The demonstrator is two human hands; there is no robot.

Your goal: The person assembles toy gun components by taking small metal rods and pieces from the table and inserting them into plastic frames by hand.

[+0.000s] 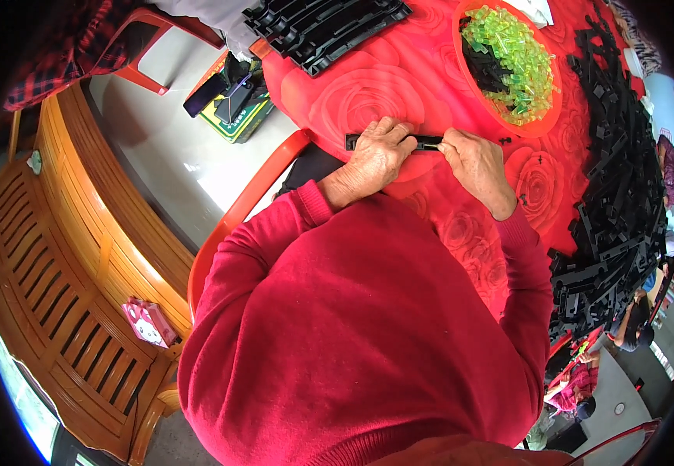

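A narrow black plastic strip [429, 143] lies level just above or on the red rose-patterned tablecloth [352, 93]. My left hand [383, 151] is closed over its left part, fingers wrapped across it. At the strip's right end, my right hand [473, 167] pinches with thumb and fingertips. A thin pale sliver shows along the strip between the hands; I cannot make out what it is. Beside my right hand lies a tiny black piece [505, 140], with a few more bits scattered on the cloth.
Clear yellow-green plastic pieces [508, 54] and black parts fill a red basin [556, 109] beyond my right hand. Black strips [616, 179] are heaped along the right. Ribbed black parts [325, 31] lie at the far left edge. A red chair [251, 186] and wooden bench [65, 287] stand left.
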